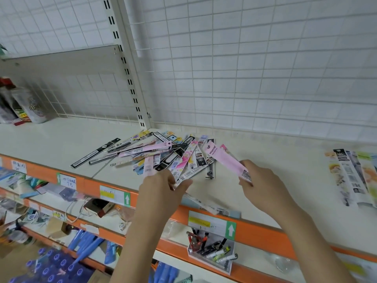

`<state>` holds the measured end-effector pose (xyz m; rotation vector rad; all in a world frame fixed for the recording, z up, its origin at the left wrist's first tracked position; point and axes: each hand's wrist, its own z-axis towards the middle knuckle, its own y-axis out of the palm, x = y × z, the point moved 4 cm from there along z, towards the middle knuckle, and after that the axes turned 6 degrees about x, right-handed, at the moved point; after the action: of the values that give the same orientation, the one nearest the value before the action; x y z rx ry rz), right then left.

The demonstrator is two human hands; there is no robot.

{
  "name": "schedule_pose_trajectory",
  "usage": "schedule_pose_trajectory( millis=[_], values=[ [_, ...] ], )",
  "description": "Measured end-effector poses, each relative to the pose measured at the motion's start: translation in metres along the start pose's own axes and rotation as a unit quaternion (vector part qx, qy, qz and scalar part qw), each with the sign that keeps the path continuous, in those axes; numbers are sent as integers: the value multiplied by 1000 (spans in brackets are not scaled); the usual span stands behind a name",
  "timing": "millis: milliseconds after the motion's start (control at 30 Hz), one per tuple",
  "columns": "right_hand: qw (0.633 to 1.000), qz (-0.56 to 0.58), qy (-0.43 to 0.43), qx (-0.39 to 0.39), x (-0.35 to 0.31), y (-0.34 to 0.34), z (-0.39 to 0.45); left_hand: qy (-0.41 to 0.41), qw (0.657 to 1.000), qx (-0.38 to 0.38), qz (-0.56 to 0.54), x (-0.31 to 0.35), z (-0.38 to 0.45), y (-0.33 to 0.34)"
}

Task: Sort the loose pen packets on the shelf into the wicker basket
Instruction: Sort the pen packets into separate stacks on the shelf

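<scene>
right hand (pixel 259 180) at centre right of frame pinches near end of pink packet (pixel 226 160); packet's long axis runs up-left from grip toward pile. left hand (pixel 163 188) at centre grips fanned bundle of packets (pixel 183 176), ends pointing up-right. loose pen packets (pixel 155 154) lie heaped on shelf (pixel 61 139), just above both hands, left hand nearer. second row of packets (pixel 353 176) at right edge, well apart. wicker basket not in view; drop direction cannot be judged.

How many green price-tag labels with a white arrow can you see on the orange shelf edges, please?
2. One green label sits on the orange rail left of the left hand; the other is below the right hand. Others may be hidden.
</scene>
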<state>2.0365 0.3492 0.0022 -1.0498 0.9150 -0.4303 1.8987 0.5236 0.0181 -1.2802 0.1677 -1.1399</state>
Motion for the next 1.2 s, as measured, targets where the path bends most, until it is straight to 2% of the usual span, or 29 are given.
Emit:
schedule_pose_trajectory(
  millis=[100,167,233,333,433,533,733,900,1200],
  values=[
    [1000,12,6,9,6,-2,-1,-17,992,34,-119,8,3,-8],
    [1000,13,12,15,10,-2,0,-52,974,24,-219,12,4,-9],
    [999,11,25,27,16,-2,0,-39,964,6,-264,17,5,-6],
    [997,6,45,55,20,-3,-2,24,978,-33,-207,21,4,1],
    [995,-1,69,69,24,-3,-5,35,981,-162,-103,22,0,15],
    [995,-13,80,64,29,-1,-6,79,961,-264,8,22,-8,25],
    [994,-17,95,54,37,-2,-5,112,932,-341,45,19,-5,27],
    [994,-13,98,42,33,1,-1,106,940,-323,-18,17,-3,23],
    [995,-8,91,44,24,4,12,35,980,-168,-99,5,23,-8]
  ],
)
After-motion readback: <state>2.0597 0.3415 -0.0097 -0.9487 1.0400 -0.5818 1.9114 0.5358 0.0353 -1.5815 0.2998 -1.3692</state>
